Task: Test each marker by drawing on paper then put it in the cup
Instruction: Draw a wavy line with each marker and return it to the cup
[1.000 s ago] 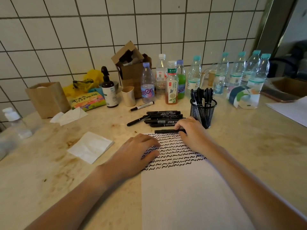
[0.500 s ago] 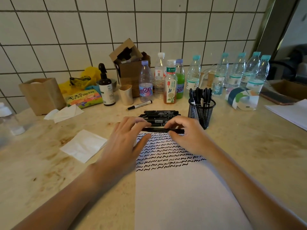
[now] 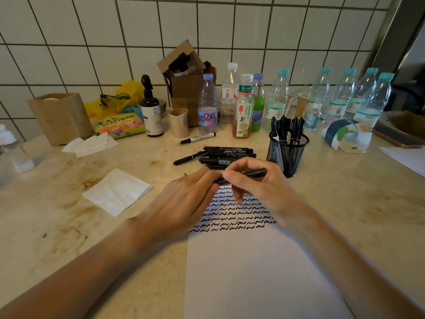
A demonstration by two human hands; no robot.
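A black marker [image 3: 249,174] is held level in both hands above the scribbled paper [image 3: 253,268], seemingly for uncapping

Left hand [image 3: 184,201] grip is clamped on one end, right hand [image 3: 255,183] grip on the barrel; untested markers [image 3: 226,157] are piled behind, tested ones stood in the mesh cup [image 3: 287,153] on the desk [image 3: 57,215]

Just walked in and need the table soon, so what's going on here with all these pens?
A person is testing markers. Both hands hold one black marker over the top of the paper: the left hand grips one end, the right hand the barrel. The sheet's upper part already carries rows of squiggles. A pile of markers still lies on the table, and the mesh cup already holds several.
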